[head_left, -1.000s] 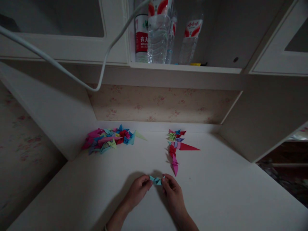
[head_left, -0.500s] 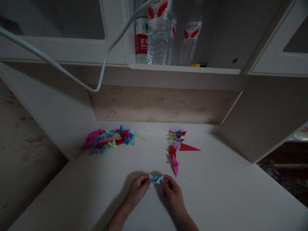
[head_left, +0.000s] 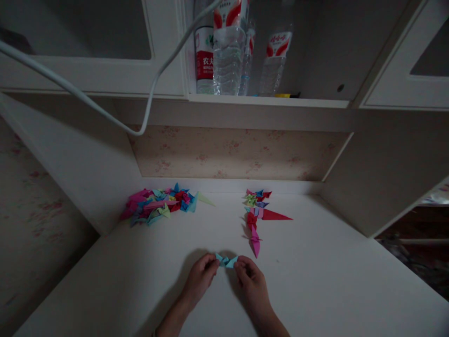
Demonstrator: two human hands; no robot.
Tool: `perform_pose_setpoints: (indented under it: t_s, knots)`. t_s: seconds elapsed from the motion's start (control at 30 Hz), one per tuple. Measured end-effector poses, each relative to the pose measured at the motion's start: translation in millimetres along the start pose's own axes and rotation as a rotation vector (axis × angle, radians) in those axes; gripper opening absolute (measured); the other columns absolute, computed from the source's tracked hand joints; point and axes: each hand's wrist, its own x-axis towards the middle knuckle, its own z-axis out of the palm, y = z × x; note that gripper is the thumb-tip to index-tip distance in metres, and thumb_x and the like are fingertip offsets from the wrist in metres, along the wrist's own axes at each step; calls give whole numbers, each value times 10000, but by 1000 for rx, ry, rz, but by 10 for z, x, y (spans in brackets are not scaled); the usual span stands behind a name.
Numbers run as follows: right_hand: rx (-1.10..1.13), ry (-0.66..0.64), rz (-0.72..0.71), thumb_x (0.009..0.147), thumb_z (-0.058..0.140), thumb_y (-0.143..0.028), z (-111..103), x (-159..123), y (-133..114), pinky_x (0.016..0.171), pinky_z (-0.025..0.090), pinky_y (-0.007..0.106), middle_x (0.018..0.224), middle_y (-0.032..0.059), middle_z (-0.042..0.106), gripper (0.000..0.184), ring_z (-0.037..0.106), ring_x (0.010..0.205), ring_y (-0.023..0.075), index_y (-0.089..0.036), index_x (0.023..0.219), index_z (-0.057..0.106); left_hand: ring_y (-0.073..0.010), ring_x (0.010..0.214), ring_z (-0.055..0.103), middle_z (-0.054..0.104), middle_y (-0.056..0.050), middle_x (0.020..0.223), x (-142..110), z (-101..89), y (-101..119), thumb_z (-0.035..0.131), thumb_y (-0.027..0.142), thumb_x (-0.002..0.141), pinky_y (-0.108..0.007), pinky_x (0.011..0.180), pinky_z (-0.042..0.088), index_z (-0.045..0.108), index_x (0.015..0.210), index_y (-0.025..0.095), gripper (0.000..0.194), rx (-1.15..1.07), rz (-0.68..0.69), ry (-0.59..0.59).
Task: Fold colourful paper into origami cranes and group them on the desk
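Observation:
A small light-blue folded paper piece (head_left: 226, 261) is stretched between my two hands above the white tabletop, its ends angled upward. My left hand (head_left: 202, 273) pinches its left end between thumb and fingers. The right end is gripped the same way by my right hand (head_left: 251, 277). Just beyond my right hand lies a pink paper crane (head_left: 256, 241), with a red folded paper (head_left: 251, 220) behind it. A long red paper point (head_left: 276, 215) sticks out to the right there.
A heap of colourful folded paper (head_left: 159, 204) lies at the back left, a pale green point (head_left: 205, 199) beside it. Small folded papers (head_left: 257, 198) sit at the back right. Overhead, a shelf holds plastic bottles (head_left: 229, 56), and a white cable (head_left: 140, 131) hangs low.
Both hands keep their pinch on the light-blue paper, which has shifted very slightly left. The other papers lie as before.

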Motion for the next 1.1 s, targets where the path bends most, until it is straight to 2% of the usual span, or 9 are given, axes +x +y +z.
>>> perform_pose_setpoints:
  t_s: [0.33,1.1]
  knots:
    - [10,-4,8,745,693,-455,-7,-7,-3,467,308,213,595,-45,477,348,388,509,96,-153,912,649,-52,443,296,398,82,559,-5,7,-2,586,517,780,-174,399,196,519,734,175,352,-39,-8,-1]
    - [36,7,27,699,718,-492,-11,2,7,455,314,220,589,-34,521,390,404,491,102,-159,896,672,-56,453,306,410,78,565,-24,35,7,600,559,760,-181,414,197,562,763,167,394,-9,1,34]
